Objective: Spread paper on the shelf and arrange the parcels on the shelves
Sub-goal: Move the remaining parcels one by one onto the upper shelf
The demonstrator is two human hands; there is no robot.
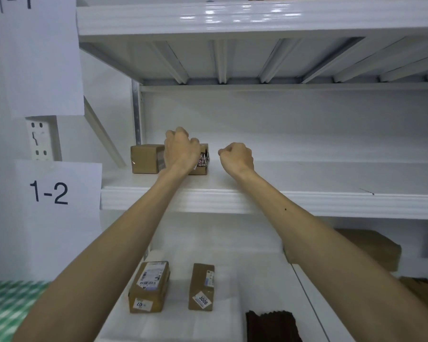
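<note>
On the middle shelf (pixel 232 202), covered with white paper, two brown parcels stand side by side at the left. My left hand (pixel 181 150) is curled over the top of the right parcel (pixel 203 160), which bears dark printed tape. The left parcel (pixel 145 159) is plain cardboard and stands free. My right hand (pixel 236 156) hovers just right of the parcels, fingers curled into a loose fist with nothing in it. On the lower shelf lie two more labelled brown parcels (pixel 150 286) (pixel 202 287) on white paper.
White metal upper shelf (pixel 232 18) overhead. Paper signs hang on the left upright, one reading "1-2" (pixel 48 196). A larger brown box (pixel 371 248) sits at the right of the lower shelf, a dark object (pixel 272 327) at its front. The middle shelf stretches bare to the right.
</note>
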